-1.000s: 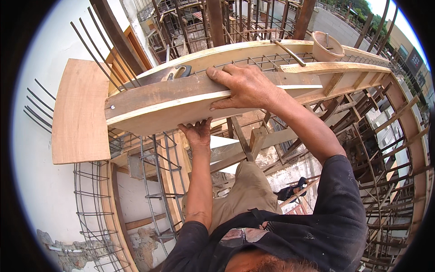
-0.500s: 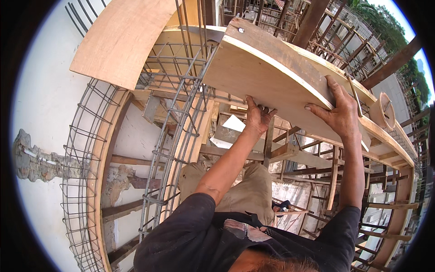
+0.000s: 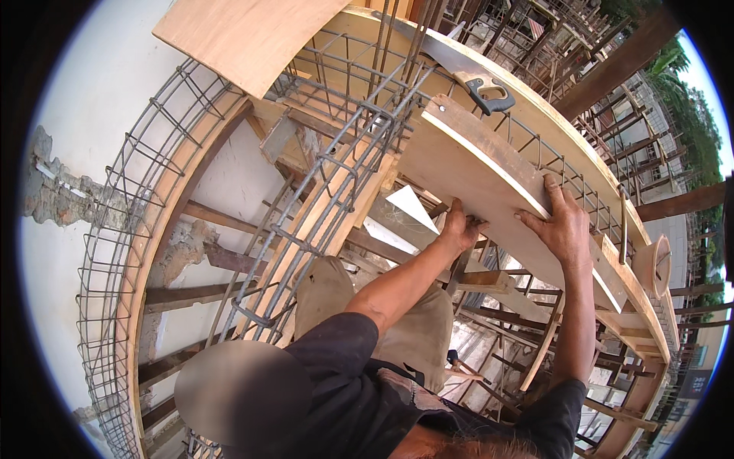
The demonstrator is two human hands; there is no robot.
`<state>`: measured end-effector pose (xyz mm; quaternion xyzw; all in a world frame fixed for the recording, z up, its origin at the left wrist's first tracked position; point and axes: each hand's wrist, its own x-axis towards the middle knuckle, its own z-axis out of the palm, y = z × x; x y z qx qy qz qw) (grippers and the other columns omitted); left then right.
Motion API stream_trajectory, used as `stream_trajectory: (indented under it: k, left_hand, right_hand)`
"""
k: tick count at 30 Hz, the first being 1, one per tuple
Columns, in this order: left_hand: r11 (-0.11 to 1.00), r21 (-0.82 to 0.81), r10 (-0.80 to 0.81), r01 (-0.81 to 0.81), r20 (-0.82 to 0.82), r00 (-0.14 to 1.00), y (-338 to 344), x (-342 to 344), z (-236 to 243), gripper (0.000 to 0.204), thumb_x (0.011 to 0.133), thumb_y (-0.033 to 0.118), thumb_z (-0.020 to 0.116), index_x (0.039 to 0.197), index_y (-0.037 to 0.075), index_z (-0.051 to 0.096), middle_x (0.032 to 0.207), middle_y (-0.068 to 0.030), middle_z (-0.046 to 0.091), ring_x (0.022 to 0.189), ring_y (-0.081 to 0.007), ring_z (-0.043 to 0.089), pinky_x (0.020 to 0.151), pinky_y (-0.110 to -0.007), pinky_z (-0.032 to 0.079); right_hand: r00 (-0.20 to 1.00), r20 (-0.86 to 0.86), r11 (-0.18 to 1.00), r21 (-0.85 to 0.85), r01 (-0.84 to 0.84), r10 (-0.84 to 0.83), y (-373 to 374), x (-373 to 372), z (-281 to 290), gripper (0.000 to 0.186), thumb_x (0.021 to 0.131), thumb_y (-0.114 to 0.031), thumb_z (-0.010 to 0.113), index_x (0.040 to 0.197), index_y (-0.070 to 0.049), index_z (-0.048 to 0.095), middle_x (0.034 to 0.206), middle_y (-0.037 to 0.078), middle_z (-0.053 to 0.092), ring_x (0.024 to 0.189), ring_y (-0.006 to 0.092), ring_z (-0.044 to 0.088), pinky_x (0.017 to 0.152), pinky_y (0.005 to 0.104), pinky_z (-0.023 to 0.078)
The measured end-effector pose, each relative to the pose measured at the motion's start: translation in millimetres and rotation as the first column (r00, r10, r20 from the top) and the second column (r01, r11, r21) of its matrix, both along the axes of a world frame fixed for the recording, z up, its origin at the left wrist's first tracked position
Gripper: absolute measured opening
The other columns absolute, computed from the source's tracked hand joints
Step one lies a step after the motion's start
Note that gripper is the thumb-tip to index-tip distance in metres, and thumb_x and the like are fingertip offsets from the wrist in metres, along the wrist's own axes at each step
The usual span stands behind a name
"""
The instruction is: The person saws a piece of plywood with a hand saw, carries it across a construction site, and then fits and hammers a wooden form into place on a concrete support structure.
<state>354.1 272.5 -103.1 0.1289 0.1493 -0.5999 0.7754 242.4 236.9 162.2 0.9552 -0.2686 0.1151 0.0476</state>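
Both my hands hold a plywood panel (image 3: 497,183) with a weathered timber batten (image 3: 489,141) along its upper edge. The panel is tilted beside the rebar cage of the curved beam form. My right hand (image 3: 566,226) grips it near the right end, thumb on the plywood face and fingers over the batten. At the lower edge, my left hand (image 3: 462,228) grips the panel, its fingers partly hidden. A handsaw (image 3: 470,76) with a dark handle lies on the formwork just beyond the panel's far left corner.
A rebar cage (image 3: 336,180) runs at my left, with another cage (image 3: 115,229) along the white wall (image 3: 84,99). A loose plywood sheet (image 3: 252,38) lies at the upper left. A round wooden piece (image 3: 654,264) stands at the right. Below me are timber props and open gaps.
The panel has come lower and nearer, held by both hands, uncovering the handsaw and the rebar behind it. My view has turned somewhat. Left fingers, earlier spread against the panel, look more curled.
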Motion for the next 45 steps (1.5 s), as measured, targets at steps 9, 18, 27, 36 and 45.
stream_trajectory:
  k: [9, 18, 27, 36, 45]
  left_hand:
    - [0.993, 0.116, -0.011, 0.005, 0.044, 0.999, -18.4, 24.9, -40.6, 0.066, 0.105, 0.057, 0.033, 0.151, 0.009, 0.032, 0.151, -0.0222, 0.035, 0.137, -0.0385, 0.04, 0.112, -0.055, 0.039]
    - [0.984, 0.175, -0.019, 0.02, -0.008, 1.0, -6.5, 35.7, -46.7, 0.071, 0.103, 0.059, 0.038, 0.152, 0.009, 0.029, 0.149, -0.024, 0.037, 0.129, -0.0405, 0.047, 0.107, -0.053, 0.043]
    - [0.939, 0.323, -0.24, 0.117, 0.371, 0.897, 41.6, 30.3, -36.2, 0.117, 0.073, 0.097, 0.031, 0.159, 0.019, 0.015, 0.163, -0.0121, 0.021, 0.15, -0.0341, 0.019, 0.115, -0.061, 0.022]
    - [0.98, -0.16, -0.016, 0.118, 0.525, 0.851, 8.9, 4.2, 152.3, 0.115, 0.078, 0.096, 0.012, 0.159, 0.015, 0.019, 0.165, -0.0146, 0.018, 0.152, -0.0352, 0.017, 0.116, -0.064, 0.021]
    - [0.909, -0.363, 0.067, 0.203, 0.611, 0.789, 25.9, -95.6, 184.5, 0.103, 0.085, 0.089, 0.025, 0.16, 0.02, 0.007, 0.165, -0.0136, 0.018, 0.15, -0.0349, 0.023, 0.117, -0.063, 0.022]
  right_hand:
    - [0.992, -0.128, 0.998, 0.061, 0.029, -0.021, -23.9, 64.7, -53.8, 0.09, 0.069, -0.048, 0.086, 0.14, -0.002, 0.054, 0.106, 0.022, 0.068, 0.088, 0.0381, 0.07, 0.077, 0.0446, 0.057]
    - [0.99, -0.139, 0.993, 0.108, 0.045, -0.029, -21.9, 69.8, -75.3, 0.086, 0.07, -0.045, 0.086, 0.138, -0.003, 0.054, 0.101, 0.02, 0.068, 0.087, 0.039, 0.069, 0.074, 0.0451, 0.057]
    - [0.989, 0.14, 0.991, 0.127, 0.035, -0.053, 28.5, -14.2, 10.9, 0.089, 0.066, -0.028, 0.093, 0.139, 0.0, 0.051, 0.113, 0.021, 0.067, 0.1, 0.0358, 0.069, 0.083, 0.0436, 0.057]
    - [0.885, 0.457, 0.984, -0.092, 0.15, -0.092, 122.3, -142.1, 129.0, 0.097, 0.074, -0.035, 0.089, 0.147, 0.004, 0.041, 0.129, 0.025, 0.061, 0.116, 0.0331, 0.063, 0.101, 0.0454, 0.049]
    - [0.924, 0.191, 0.899, -0.362, -0.247, 0.331, 235.7, -82.4, 91.3, 0.093, 0.069, -0.021, 0.088, 0.146, -0.001, 0.04, 0.108, 0.022, 0.054, 0.088, 0.0338, 0.057, 0.074, 0.0448, 0.048]
